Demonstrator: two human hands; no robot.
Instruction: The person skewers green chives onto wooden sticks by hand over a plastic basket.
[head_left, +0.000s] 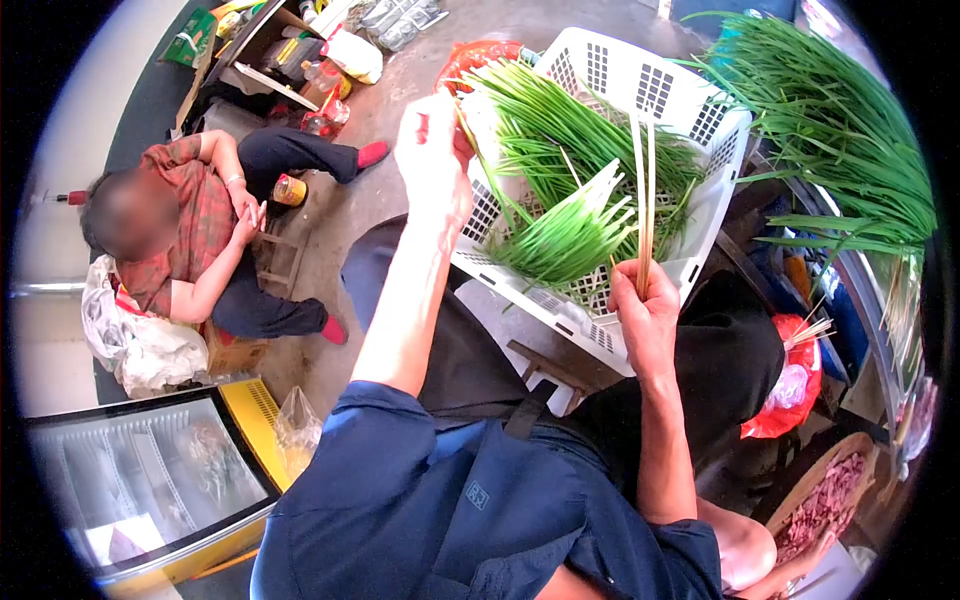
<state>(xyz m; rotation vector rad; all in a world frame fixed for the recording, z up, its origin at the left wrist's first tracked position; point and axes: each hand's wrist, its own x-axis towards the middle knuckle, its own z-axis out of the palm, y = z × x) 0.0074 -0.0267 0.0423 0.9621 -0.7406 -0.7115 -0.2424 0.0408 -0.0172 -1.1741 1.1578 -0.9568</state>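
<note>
In front of me is a white plastic basket [722,150] with grid openings. Long green garlic chives [590,130] lie in its upper part, and a shorter trimmed-looking bunch [570,230] lies nearer to me. My right hand [648,305] is closed around a few thin wooden skewers [643,190] that point up over the basket's right side. At the basket's left edge, my left hand [437,160] is raised with its fingers curled. A thin strand of chive [490,170] runs down from those fingers; the fingertips themselves are partly hidden.
A big heap of chives [820,130] lies at the upper right. Below it is a red plastic bag [790,390] with sticks. Someone's hand [800,560] is by a round tray of cut meat [825,500]. Another person [190,220] sits at left, above a glass-topped freezer [150,480].
</note>
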